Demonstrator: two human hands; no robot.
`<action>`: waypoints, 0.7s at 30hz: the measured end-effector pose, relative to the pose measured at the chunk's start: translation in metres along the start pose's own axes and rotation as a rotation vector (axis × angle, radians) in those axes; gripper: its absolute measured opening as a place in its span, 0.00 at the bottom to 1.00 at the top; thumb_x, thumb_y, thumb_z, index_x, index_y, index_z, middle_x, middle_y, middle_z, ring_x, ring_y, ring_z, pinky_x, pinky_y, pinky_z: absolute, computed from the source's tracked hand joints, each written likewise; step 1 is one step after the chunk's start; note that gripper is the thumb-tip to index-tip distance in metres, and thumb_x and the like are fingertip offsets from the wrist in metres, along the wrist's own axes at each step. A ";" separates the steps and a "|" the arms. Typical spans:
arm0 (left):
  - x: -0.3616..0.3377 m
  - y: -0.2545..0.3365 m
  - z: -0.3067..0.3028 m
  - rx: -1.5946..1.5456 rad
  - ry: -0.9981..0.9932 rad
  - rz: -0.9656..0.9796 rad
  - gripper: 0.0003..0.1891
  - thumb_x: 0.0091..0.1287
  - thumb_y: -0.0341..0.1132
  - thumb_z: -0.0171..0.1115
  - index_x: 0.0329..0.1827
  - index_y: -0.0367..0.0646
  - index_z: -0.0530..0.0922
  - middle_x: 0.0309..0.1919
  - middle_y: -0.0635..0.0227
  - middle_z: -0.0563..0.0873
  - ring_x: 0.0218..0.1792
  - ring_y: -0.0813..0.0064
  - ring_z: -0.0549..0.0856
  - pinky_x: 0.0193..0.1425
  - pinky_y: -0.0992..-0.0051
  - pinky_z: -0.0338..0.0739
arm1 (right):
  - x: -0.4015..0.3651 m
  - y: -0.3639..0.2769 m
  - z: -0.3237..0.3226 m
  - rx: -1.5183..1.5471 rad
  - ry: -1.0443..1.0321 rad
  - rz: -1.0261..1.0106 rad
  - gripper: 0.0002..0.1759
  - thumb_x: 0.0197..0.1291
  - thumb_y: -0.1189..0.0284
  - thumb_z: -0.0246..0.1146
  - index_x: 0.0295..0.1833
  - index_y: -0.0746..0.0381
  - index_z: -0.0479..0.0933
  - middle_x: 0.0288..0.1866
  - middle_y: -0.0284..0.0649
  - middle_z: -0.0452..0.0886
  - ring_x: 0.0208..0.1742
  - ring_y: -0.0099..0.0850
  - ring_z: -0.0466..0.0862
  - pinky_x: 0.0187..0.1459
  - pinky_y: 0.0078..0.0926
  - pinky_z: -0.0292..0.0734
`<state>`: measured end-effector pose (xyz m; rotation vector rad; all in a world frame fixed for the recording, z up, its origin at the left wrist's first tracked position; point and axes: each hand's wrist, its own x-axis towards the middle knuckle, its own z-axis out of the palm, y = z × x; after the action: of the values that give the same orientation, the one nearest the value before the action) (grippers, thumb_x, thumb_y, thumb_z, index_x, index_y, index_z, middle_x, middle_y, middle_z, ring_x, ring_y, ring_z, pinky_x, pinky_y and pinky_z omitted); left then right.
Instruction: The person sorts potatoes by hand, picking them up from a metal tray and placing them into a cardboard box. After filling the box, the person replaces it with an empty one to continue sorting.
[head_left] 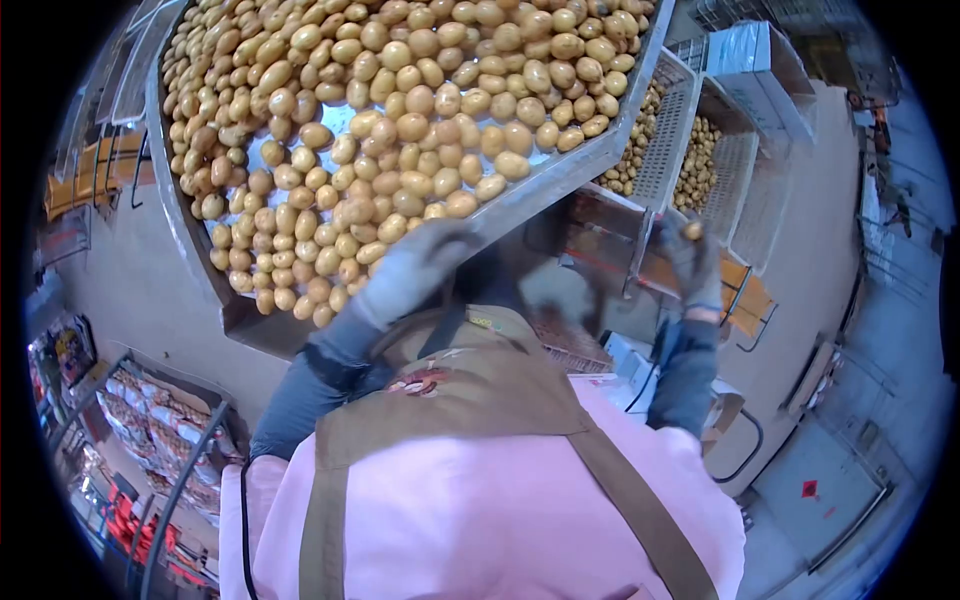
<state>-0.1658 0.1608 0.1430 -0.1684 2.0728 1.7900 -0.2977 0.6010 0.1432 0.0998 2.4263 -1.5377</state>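
Grey gloves cover both hands. The right hand (690, 262) is raised with its fingers closed on a small potato (692, 230), pinched at the fingertips in front of a metal chute. The left hand (418, 268) lies with bent fingers against the near rim of the tray (560, 182), touching the lowest potatoes (400, 120); I cannot tell whether it grips the rim or only rests there. The tray is wide, steel and tilted, heaped with yellow potatoes. Beyond its right corner stand white slotted crates (668, 125) that hold more of them. Below the hands are a brown apron (470, 400) over a pink shirt (480, 510). The floor (140, 290) is bare grey, with shelves (150, 420) of packets at lower left.
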 end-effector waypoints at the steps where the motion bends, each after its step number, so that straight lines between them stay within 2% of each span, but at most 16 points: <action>1: -0.018 -0.012 -0.010 0.061 0.113 0.076 0.15 0.74 0.37 0.62 0.59 0.39 0.81 0.52 0.56 0.85 0.51 0.59 0.86 0.60 0.67 0.79 | 0.027 0.017 -0.030 0.166 0.322 0.302 0.20 0.72 0.69 0.62 0.65 0.68 0.75 0.64 0.44 0.81 0.61 0.35 0.81 0.62 0.24 0.76; 2: -0.033 -0.029 -0.020 0.329 0.200 0.248 0.14 0.75 0.35 0.60 0.58 0.38 0.81 0.51 0.57 0.86 0.50 0.64 0.86 0.59 0.70 0.79 | 0.052 0.025 -0.050 0.327 0.636 0.597 0.21 0.72 0.71 0.62 0.67 0.67 0.75 0.65 0.46 0.80 0.63 0.34 0.81 0.63 0.24 0.75; 4: -0.069 -0.066 -0.034 -0.061 0.367 -0.029 0.13 0.76 0.34 0.59 0.58 0.36 0.81 0.50 0.59 0.87 0.51 0.70 0.86 0.59 0.72 0.79 | 0.092 0.049 -0.046 -0.171 0.509 0.148 0.25 0.72 0.72 0.62 0.72 0.65 0.71 0.65 0.43 0.80 0.61 0.33 0.82 0.60 0.27 0.78; 5: -0.088 -0.085 -0.037 -0.203 0.469 -0.043 0.13 0.77 0.34 0.58 0.58 0.35 0.81 0.50 0.61 0.87 0.52 0.71 0.86 0.58 0.72 0.79 | 0.107 0.054 -0.025 -0.394 0.418 -0.085 0.27 0.73 0.72 0.62 0.75 0.64 0.70 0.65 0.42 0.80 0.59 0.32 0.82 0.58 0.28 0.79; 7: -0.128 -0.116 -0.042 -0.453 0.739 -0.078 0.13 0.79 0.34 0.55 0.59 0.35 0.80 0.50 0.65 0.87 0.53 0.75 0.84 0.59 0.73 0.79 | 0.083 -0.033 0.105 -0.055 0.110 -0.108 0.26 0.73 0.73 0.62 0.74 0.64 0.71 0.61 0.40 0.82 0.57 0.29 0.82 0.58 0.26 0.78; 8: -0.147 -0.124 -0.044 -0.490 0.935 -0.087 0.14 0.80 0.34 0.54 0.60 0.35 0.80 0.50 0.66 0.87 0.51 0.76 0.85 0.58 0.74 0.79 | 0.069 -0.043 0.169 -0.139 0.002 -0.291 0.25 0.72 0.73 0.62 0.72 0.64 0.72 0.57 0.39 0.84 0.54 0.27 0.81 0.57 0.25 0.78; 10: -0.176 -0.138 -0.044 -0.569 1.281 -0.097 0.15 0.81 0.35 0.54 0.62 0.36 0.78 0.49 0.67 0.87 0.46 0.79 0.85 0.55 0.76 0.80 | 0.032 -0.080 0.274 -0.562 -0.320 -0.576 0.33 0.66 0.74 0.67 0.76 0.64 0.67 0.69 0.49 0.76 0.70 0.35 0.75 0.69 0.32 0.71; 11: -0.191 -0.160 -0.046 -0.495 1.403 -0.101 0.15 0.80 0.34 0.54 0.64 0.36 0.77 0.50 0.68 0.87 0.47 0.81 0.85 0.53 0.77 0.80 | 0.018 -0.079 0.319 -0.402 -0.492 -0.635 0.44 0.55 0.65 0.73 0.77 0.62 0.65 0.78 0.55 0.63 0.79 0.50 0.64 0.76 0.44 0.60; 12: -0.201 -0.181 -0.045 -0.564 1.479 -0.149 0.15 0.80 0.33 0.54 0.65 0.36 0.77 0.51 0.67 0.86 0.49 0.80 0.84 0.54 0.77 0.80 | 0.002 -0.092 0.350 -0.654 -0.496 -0.886 0.49 0.52 0.62 0.75 0.79 0.60 0.62 0.80 0.55 0.60 0.79 0.55 0.61 0.76 0.45 0.60; 13: -0.208 -0.201 -0.044 -0.634 1.549 -0.199 0.16 0.80 0.33 0.53 0.65 0.37 0.76 0.53 0.66 0.85 0.52 0.79 0.84 0.54 0.77 0.80 | -0.006 -0.091 0.381 -0.646 -0.563 -0.841 0.51 0.50 0.53 0.76 0.79 0.53 0.63 0.81 0.55 0.58 0.80 0.58 0.58 0.77 0.53 0.54; 14: -0.214 -0.212 -0.040 -0.704 1.622 -0.246 0.16 0.80 0.33 0.53 0.66 0.37 0.76 0.54 0.66 0.85 0.54 0.78 0.83 0.55 0.76 0.80 | -0.019 -0.085 0.400 -0.988 -0.517 -0.939 0.53 0.46 0.43 0.74 0.79 0.44 0.65 0.82 0.54 0.55 0.81 0.57 0.54 0.77 0.60 0.47; 15: -0.215 -0.204 -0.039 -0.682 1.551 -0.291 0.17 0.80 0.34 0.53 0.68 0.39 0.75 0.62 0.63 0.81 0.62 0.74 0.79 0.59 0.75 0.78 | -0.021 -0.087 0.419 -0.922 -0.564 -0.994 0.51 0.47 0.41 0.72 0.78 0.41 0.65 0.83 0.51 0.54 0.82 0.55 0.52 0.76 0.62 0.45; 17: -0.202 -0.237 -0.025 -0.491 1.433 -0.116 0.20 0.79 0.38 0.55 0.70 0.41 0.73 0.65 0.63 0.78 0.65 0.72 0.77 0.62 0.74 0.76 | -0.033 -0.094 0.449 -0.893 -0.687 -1.129 0.47 0.50 0.38 0.69 0.77 0.38 0.67 0.83 0.48 0.54 0.82 0.52 0.52 0.76 0.63 0.43; 19: -0.183 -0.246 -0.030 -0.522 1.349 -0.031 0.23 0.79 0.43 0.56 0.72 0.43 0.71 0.67 0.64 0.76 0.67 0.71 0.75 0.65 0.73 0.74 | -0.046 -0.111 0.472 -0.967 -0.807 -1.298 0.43 0.55 0.40 0.67 0.76 0.37 0.68 0.83 0.44 0.56 0.82 0.50 0.53 0.76 0.61 0.45; 21: -0.164 -0.226 -0.051 -0.754 1.322 -0.047 0.26 0.79 0.45 0.55 0.75 0.43 0.67 0.69 0.62 0.74 0.69 0.69 0.74 0.68 0.71 0.72 | -0.045 -0.120 0.493 -0.979 -0.889 -1.394 0.37 0.60 0.43 0.64 0.75 0.36 0.70 0.83 0.43 0.57 0.82 0.47 0.54 0.77 0.59 0.46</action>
<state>0.0507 0.0454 0.0007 -2.0180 1.7217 2.6748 -0.1858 0.1108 0.0618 -2.1809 1.9903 -0.1386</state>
